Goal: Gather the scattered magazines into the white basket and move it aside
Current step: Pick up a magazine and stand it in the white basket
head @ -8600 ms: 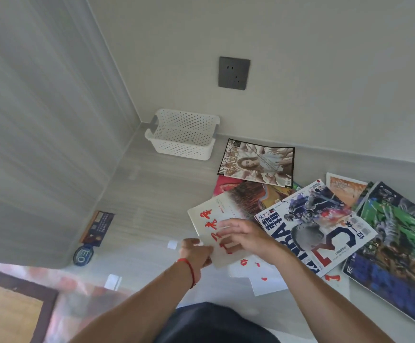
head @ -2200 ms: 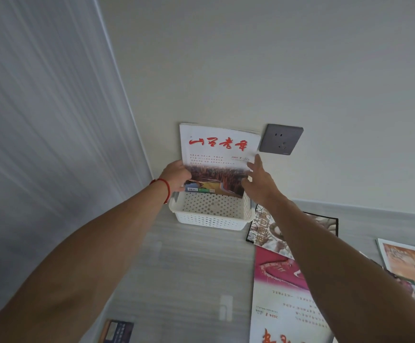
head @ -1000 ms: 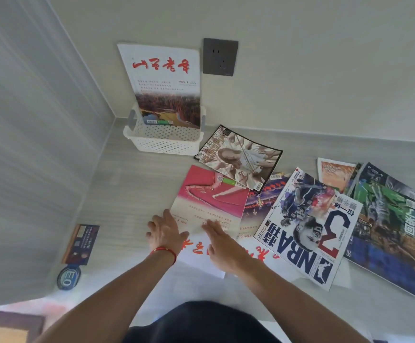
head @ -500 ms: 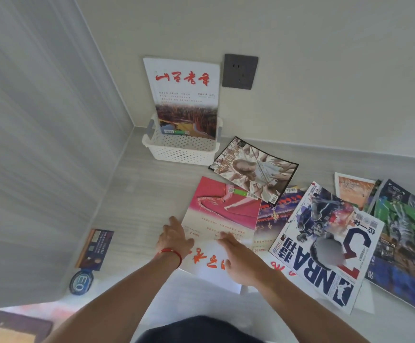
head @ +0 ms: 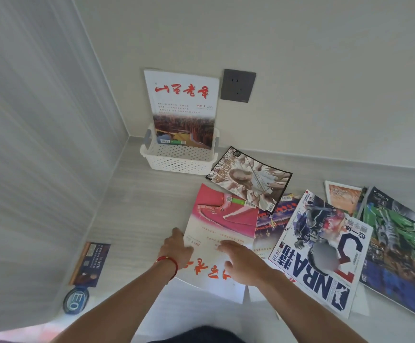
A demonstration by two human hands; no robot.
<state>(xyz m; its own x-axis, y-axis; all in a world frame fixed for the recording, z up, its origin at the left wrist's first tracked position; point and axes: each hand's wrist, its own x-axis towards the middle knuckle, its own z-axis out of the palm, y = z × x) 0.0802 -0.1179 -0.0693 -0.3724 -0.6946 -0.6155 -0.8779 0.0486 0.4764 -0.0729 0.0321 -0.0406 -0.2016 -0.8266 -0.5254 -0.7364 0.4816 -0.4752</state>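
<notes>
Against the wall, white basket point(head: 176, 159) holding one upright magazine point(head: 182, 107), both hands flat, open on pink magazine point(head: 222, 219)

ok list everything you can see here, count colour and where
white basket: 1, white, back corner by the wall
upright magazine: 1, white with red title, standing in the basket
pink magazine: 1, pink and white, under both hands
scattered magazines: at least five more, mixed colours, overlapping at right
wall socket: 1, dark grey, on the wall
blue card: 1, dark blue, left on the floor
round badge: 1, blue, below the card
left hand: 1, red wrist string, at the magazine's left edge
right hand: 1, flat on the pink magazine
</notes>
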